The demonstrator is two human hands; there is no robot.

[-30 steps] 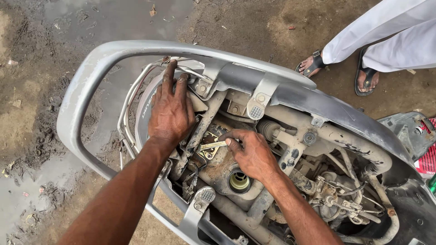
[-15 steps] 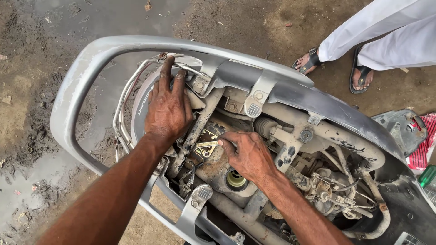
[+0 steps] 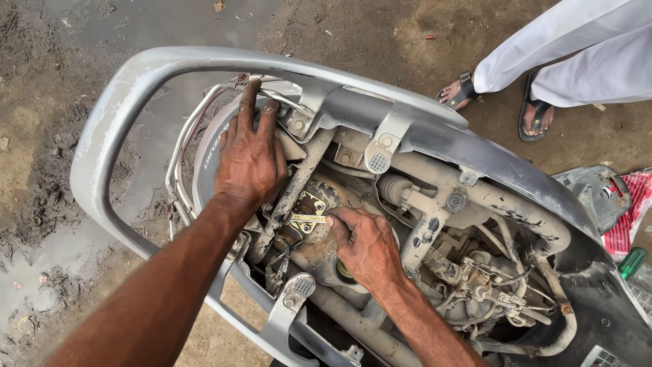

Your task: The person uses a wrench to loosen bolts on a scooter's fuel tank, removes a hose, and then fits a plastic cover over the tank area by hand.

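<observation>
A stripped scooter rear lies open under me, ringed by a grey grab rail (image 3: 122, 122). My left hand (image 3: 251, 163) lies flat with fingers stretched on the rear frame, next to the tail end and a thin metal rail, holding nothing. My right hand (image 3: 367, 248) rests on the dusty fuel tank (image 3: 312, 255). Its fingertips pinch a small flat metal tool (image 3: 307, 219) set on a brass-coloured fitting on top of the tank. Part of the tank cap is hidden under the right palm.
Another person in white trousers and sandals (image 3: 536, 112) stands at the upper right. Dusty hoses, wires and brackets (image 3: 489, 278) crowd the right of the frame. A red cloth (image 3: 628, 211) and a green object (image 3: 631, 261) lie at the right edge. Wet muddy ground (image 3: 41, 204) lies to the left.
Both hands stay nearly where they were. My right fingertips have closed a little nearer the small metal tool on the tank.
</observation>
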